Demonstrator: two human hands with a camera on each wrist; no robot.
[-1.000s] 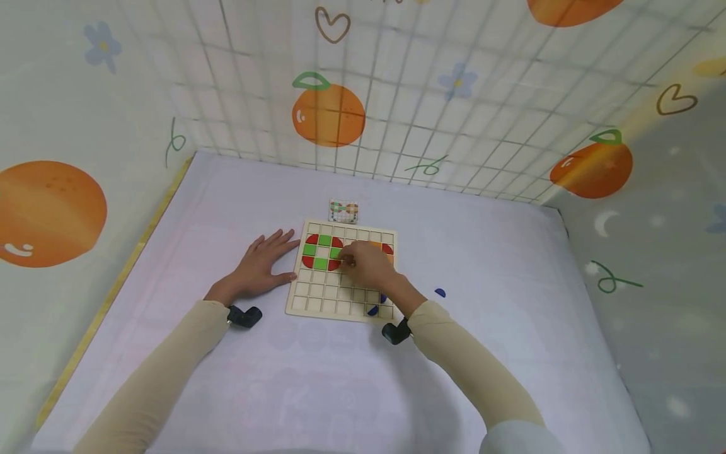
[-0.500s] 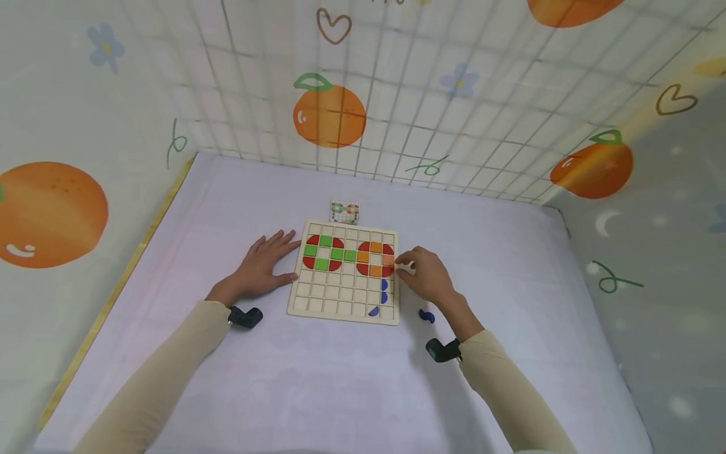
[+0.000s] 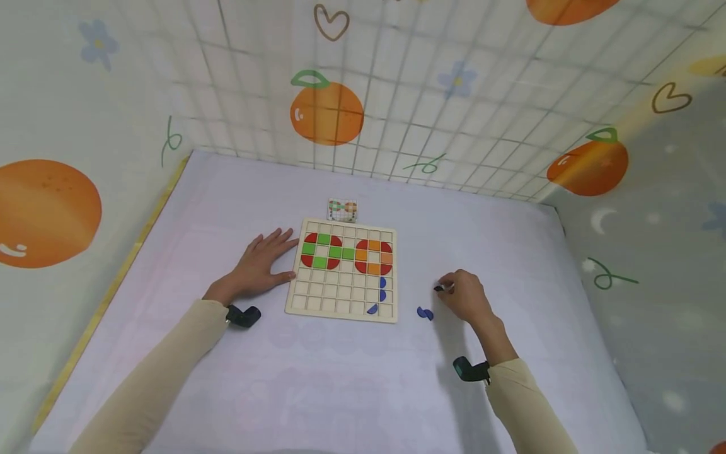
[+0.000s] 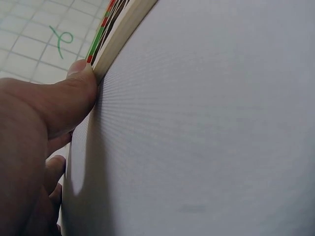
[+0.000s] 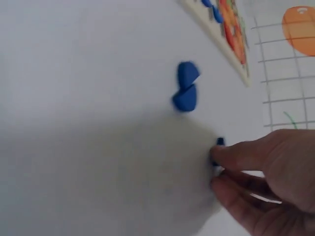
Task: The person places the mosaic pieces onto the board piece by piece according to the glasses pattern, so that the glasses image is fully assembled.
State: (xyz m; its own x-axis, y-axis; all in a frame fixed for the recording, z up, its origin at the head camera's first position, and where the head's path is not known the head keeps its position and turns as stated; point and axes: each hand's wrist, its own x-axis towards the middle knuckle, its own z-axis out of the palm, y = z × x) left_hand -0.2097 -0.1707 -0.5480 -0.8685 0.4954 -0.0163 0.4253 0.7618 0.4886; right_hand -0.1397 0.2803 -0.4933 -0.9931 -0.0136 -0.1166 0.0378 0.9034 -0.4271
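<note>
My left hand (image 3: 261, 261) lies with fingers spread at the left side of a wooden grid board (image 3: 326, 293). Its thumb touches the board's edge in the left wrist view. To the right of the board, my right hand (image 3: 467, 295) pinches a blue half-round piece (image 5: 220, 142) between thumb and fingers, close to the table. Two more blue half-round pieces (image 5: 186, 87) lie touching each other nearby. On the board sit red, green (image 3: 335, 252) and orange pieces (image 3: 374, 245) in two ring patterns, and three blue half-rounds (image 3: 382, 295) at the lower right.
A small pattern card (image 3: 343, 209) stands or lies just behind the board. The white tabletop (image 3: 317, 384) has a yellow strip (image 3: 113, 293) along its left edge. Printed curtains with a grid hang behind and at the sides.
My right hand moved from above the board to its right edge, then out over the table, where it now pinches the lone blue half-round. My left hand stayed put.
</note>
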